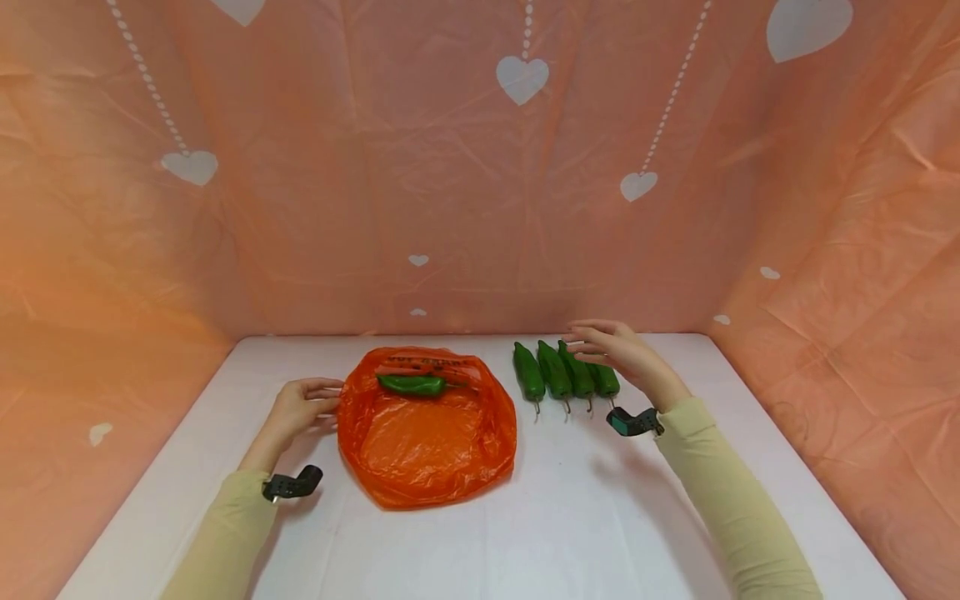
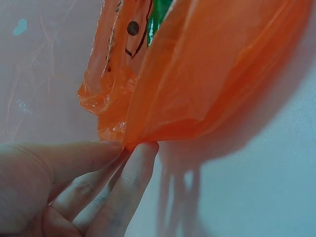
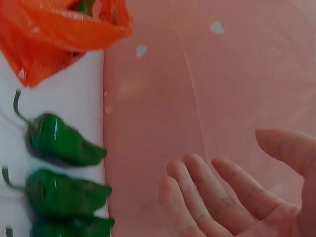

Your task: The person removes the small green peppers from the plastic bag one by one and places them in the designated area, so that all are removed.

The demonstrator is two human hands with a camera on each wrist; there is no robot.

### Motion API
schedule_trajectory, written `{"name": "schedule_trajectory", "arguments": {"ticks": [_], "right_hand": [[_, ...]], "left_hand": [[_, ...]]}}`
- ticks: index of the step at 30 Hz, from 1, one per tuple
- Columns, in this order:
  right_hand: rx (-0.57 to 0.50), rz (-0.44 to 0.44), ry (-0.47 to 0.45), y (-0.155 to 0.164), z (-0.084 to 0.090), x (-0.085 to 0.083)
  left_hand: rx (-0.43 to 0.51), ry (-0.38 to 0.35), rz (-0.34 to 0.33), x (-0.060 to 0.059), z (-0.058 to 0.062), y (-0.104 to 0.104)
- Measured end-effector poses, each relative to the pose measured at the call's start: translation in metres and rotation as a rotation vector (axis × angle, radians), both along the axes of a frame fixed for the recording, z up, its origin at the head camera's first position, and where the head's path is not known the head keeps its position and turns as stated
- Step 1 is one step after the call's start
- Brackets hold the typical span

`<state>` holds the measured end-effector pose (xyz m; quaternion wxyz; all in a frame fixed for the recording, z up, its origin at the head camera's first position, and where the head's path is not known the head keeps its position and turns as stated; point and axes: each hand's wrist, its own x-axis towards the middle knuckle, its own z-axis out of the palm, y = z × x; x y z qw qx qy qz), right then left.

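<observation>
An orange plastic bag [image 1: 423, 446] lies with its mouth spread wide on the table, one green pepper [image 1: 411, 385] inside near its far side. My left hand [image 1: 300, 408] is at the bag's left edge; in the left wrist view its thumb and fingers pinch the bag's rim [image 2: 129, 144]. To the right of the bag, several green peppers [image 1: 529, 375] lie side by side, stems toward me. Over the right end of that row hovers my right hand [image 1: 618, 350], partly covering the peppers. Its fingers are loosely extended and hold nothing, as the right wrist view shows.
A white-covered table [image 1: 570, 533] carries everything. Peach-coloured sheeting [image 1: 465, 192] with white hearts hangs behind the table and along both sides. Each wrist wears a small black camera [image 1: 294, 482], and both sleeves are pale yellow.
</observation>
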<state>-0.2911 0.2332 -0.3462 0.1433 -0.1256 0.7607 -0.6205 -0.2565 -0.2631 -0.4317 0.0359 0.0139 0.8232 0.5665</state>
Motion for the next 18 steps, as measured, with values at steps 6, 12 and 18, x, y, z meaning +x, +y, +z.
{"name": "schedule_trajectory", "arguments": {"ticks": [6, 12, 18], "right_hand": [[-0.027, 0.061, -0.007, -0.026, 0.000, -0.001], [-0.007, 0.124, 0.007, -0.051, -0.002, -0.003], [0.003, 0.170, -0.003, -0.074, -0.005, -0.004]], "left_hand": [[-0.026, 0.022, -0.004, -0.001, 0.001, 0.000], [-0.033, 0.024, -0.014, 0.000, 0.002, -0.001], [-0.025, 0.031, -0.017, 0.000, 0.002, -0.001]]}}
